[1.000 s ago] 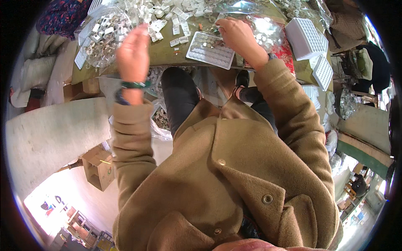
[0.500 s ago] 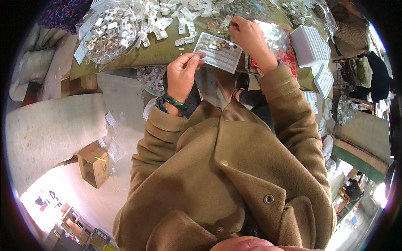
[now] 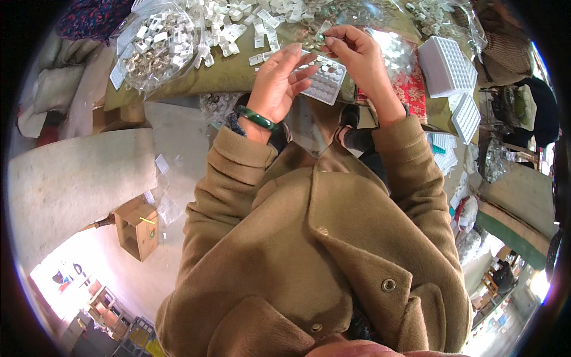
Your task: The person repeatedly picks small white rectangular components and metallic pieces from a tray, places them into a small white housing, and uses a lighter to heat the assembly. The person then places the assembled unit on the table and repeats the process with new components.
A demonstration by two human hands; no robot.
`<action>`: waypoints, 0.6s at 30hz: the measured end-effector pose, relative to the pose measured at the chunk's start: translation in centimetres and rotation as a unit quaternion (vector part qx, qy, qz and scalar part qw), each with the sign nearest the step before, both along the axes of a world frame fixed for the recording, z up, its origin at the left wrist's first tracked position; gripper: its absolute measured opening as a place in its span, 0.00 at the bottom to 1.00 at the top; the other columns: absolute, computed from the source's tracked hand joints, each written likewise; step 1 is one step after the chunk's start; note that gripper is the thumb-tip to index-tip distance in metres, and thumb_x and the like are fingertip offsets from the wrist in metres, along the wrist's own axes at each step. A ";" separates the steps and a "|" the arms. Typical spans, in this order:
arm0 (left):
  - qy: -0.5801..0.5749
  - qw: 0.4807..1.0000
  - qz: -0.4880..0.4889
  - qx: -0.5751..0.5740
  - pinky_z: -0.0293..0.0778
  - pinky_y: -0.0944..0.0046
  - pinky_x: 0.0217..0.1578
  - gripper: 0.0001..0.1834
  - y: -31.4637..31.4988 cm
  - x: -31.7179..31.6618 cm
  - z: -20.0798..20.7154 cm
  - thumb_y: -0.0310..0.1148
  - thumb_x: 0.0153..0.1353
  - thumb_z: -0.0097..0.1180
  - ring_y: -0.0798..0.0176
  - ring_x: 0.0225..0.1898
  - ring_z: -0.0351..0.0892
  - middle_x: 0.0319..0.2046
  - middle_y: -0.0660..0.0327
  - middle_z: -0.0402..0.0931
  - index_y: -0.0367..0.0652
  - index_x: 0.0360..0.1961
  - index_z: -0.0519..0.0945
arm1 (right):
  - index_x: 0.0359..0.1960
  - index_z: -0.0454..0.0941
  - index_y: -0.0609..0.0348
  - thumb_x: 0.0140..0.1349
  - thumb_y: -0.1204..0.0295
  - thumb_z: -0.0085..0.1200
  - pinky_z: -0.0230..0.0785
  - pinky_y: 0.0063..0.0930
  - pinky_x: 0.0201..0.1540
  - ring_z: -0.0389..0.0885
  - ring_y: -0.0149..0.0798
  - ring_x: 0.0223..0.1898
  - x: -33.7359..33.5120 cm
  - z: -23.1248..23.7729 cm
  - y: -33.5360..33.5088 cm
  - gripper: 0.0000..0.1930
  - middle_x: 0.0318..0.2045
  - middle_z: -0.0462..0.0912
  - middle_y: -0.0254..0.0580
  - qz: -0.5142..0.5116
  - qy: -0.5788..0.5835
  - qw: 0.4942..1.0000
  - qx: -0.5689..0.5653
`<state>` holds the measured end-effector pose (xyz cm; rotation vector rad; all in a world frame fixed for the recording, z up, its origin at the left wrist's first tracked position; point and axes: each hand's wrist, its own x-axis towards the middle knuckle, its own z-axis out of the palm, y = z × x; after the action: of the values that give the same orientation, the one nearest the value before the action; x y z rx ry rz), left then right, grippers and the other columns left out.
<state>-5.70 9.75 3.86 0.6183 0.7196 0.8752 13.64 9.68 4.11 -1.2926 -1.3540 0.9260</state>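
A white tray [image 3: 326, 89] with rows of round hollows lies at the near edge of the table, and small round silvery pieces fill part of it. My left hand [image 3: 278, 83], a dark green bangle at its wrist, is over the tray's left side with its fingers spread; I see nothing held in it. Beyond the tray's far right corner, my right hand [image 3: 361, 55] pinches a tiny piece with a greenish glint between thumb and forefinger. The piece is too small to name. My left hand hides part of the tray.
Loose small white boxes [image 3: 262, 27] lie scattered across the table. To the left is a clear bag [image 3: 156, 50] of similar pieces. At the right stand stacked white trays [image 3: 440, 65], beside a red patterned sheet [image 3: 410, 95]. An open cardboard box [image 3: 135, 229] sits lower left.
My left hand has moved up and right over the tray, its fingers going from a pinch to spread. My right hand has stayed near its place, turning slightly.
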 end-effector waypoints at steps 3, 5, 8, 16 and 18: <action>0.014 0.998 0.056 0.005 0.75 0.75 0.28 0.14 0.0 0.8 0.0 0.38 0.65 0.61 0.72 0.33 0.81 0.39 0.66 0.82 0.45 0.49 0.77 | 0.46 0.79 0.67 0.66 0.77 0.55 0.74 0.18 0.41 0.83 0.25 0.37 -0.1 0.9 -1.7 0.09 0.36 0.85 0.35 0.036 -0.144 0.988 0.033; 0.015 0.996 0.087 0.009 0.71 0.77 0.25 0.10 -0.3 1.0 0.1 0.35 0.65 0.62 0.75 0.30 0.79 0.33 0.70 0.81 0.46 0.45 0.79 | 0.43 0.81 0.62 0.62 0.74 0.59 0.73 0.23 0.34 0.80 0.25 0.30 -0.9 1.0 -2.2 0.09 0.28 0.83 0.40 0.001 -0.107 0.992 0.059; 0.011 0.996 0.084 0.033 0.70 0.77 0.25 0.07 -1.0 0.9 0.3 0.34 0.65 0.61 0.76 0.30 0.79 0.34 0.70 0.81 0.46 0.42 0.79 | 0.42 0.81 0.64 0.61 0.74 0.59 0.75 0.23 0.34 0.82 0.27 0.29 -1.2 1.0 -3.0 0.10 0.29 0.85 0.42 -0.007 -0.043 0.996 0.074; -0.015 0.998 0.004 0.052 0.67 0.81 0.23 0.05 -1.9 0.8 0.9 0.32 0.70 0.53 0.79 0.27 0.70 0.42 0.60 0.81 0.43 0.44 0.76 | 0.46 0.78 0.68 0.67 0.78 0.53 0.75 0.21 0.43 0.81 0.27 0.35 -0.5 1.3 -4.8 0.08 0.35 0.83 0.36 -0.002 0.164 0.986 0.027; -0.005 0.999 -0.013 0.040 0.66 0.81 0.23 0.08 -2.3 0.6 1.4 0.34 0.71 0.53 0.80 0.26 0.69 0.43 0.58 0.81 0.43 0.46 0.75 | 0.46 0.79 0.67 0.67 0.77 0.53 0.74 0.21 0.44 0.82 0.27 0.36 -0.2 1.2 -5.0 0.09 0.35 0.83 0.36 0.008 0.204 0.979 0.003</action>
<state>-5.06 7.48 5.26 0.6936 0.6688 0.8848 13.48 4.64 5.34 -1.0168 -1.0444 1.1253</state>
